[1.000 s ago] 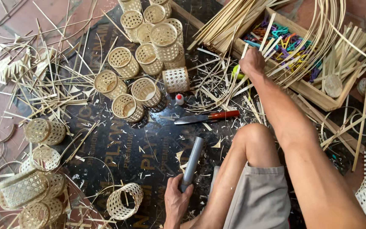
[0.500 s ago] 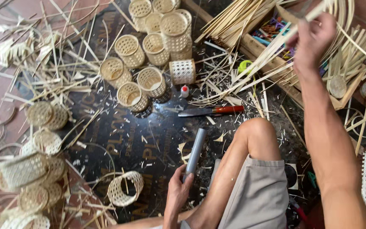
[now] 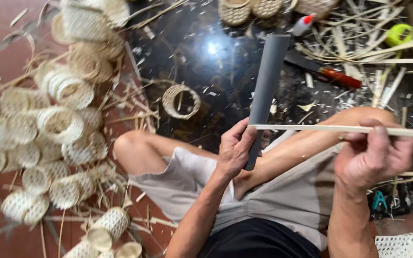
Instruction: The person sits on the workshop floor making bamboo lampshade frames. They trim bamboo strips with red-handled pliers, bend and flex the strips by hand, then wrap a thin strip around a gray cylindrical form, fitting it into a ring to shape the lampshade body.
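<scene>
Grey pipe in my left hand, bamboo strip in my right.

My left hand grips the lower end of a grey plastic pipe, which stands tilted up and away from me over my knees. My right hand pinches a thin pale bamboo strip that runs level, its near end touching the pipe just above my left thumb. On the dark floor mat beyond lie a small woven ring and a red-handled knife, among scattered splints. To my left, small woven baskets are heaped on the red floor.
</scene>
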